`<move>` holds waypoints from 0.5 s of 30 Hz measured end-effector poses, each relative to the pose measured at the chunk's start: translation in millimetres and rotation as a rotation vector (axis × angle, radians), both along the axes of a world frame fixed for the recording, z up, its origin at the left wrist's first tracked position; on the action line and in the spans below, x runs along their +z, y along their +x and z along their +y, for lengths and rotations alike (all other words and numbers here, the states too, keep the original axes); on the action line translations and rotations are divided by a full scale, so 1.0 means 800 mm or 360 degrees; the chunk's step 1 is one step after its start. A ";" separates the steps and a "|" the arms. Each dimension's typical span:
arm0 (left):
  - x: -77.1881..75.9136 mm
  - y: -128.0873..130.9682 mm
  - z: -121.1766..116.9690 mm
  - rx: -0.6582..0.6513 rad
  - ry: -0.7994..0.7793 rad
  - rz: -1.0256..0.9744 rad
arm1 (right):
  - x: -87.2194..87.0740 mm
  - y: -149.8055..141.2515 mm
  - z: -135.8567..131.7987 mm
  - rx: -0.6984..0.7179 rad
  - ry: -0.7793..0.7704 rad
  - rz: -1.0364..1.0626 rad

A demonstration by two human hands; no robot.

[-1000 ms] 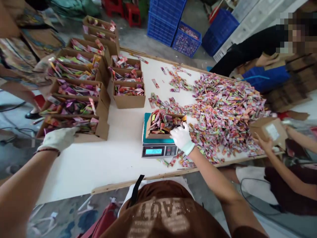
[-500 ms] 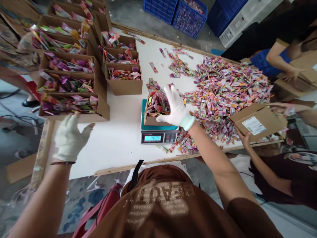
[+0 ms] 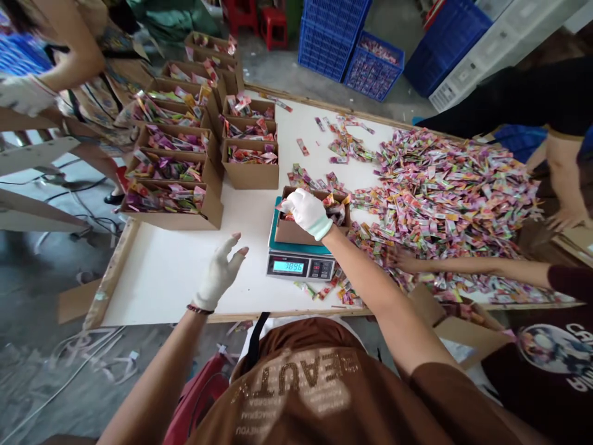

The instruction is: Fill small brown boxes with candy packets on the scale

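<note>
My left hand, in a white glove with bare fingertips, hovers over the white table, thumb and fingers apart and nothing between them. In a white glove too, my right hand is over the small cardboard box full of colourful stick packets. Its fingers are curled down at the box's left part; what they grip is hidden. That box rests on the teal platform of a digital scale with a lit blue display. Loose stick packets lie beside the scale on its right.
Filled cardboard boxes stand in rows at the left. A large heap of stick packets covers the table's right side. A co-worker's arm reaches into it above an open carton. Blue crates stand behind the table.
My right hand has gone from spread to curled over the box on the scale. My left hand has moved right, away from the filled boxes. The display digits differ. A co-worker's carton has been lowered.
</note>
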State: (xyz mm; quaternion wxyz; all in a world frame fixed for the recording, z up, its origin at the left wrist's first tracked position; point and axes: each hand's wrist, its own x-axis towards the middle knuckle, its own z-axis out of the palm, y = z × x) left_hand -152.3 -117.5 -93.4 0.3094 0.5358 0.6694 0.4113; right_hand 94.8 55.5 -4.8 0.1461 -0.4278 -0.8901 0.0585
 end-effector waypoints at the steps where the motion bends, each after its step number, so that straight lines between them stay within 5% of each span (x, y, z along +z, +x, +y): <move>1: 0.014 0.012 0.017 -0.0015 0.0062 -0.0043 | 0.003 0.009 0.003 -0.0013 0.0030 0.0066; 7: 0.066 0.107 0.121 -0.0205 0.0548 -0.0409 | 0.030 0.051 0.000 -0.0008 0.0252 0.0333; 11: 0.065 0.146 0.157 -0.0425 0.0582 -0.0282 | 0.068 0.070 -0.010 -0.0076 0.0424 0.0489; 15: 0.060 0.141 0.166 -0.0438 0.0570 -0.0573 | 0.138 0.140 -0.011 -0.0462 0.0714 0.0517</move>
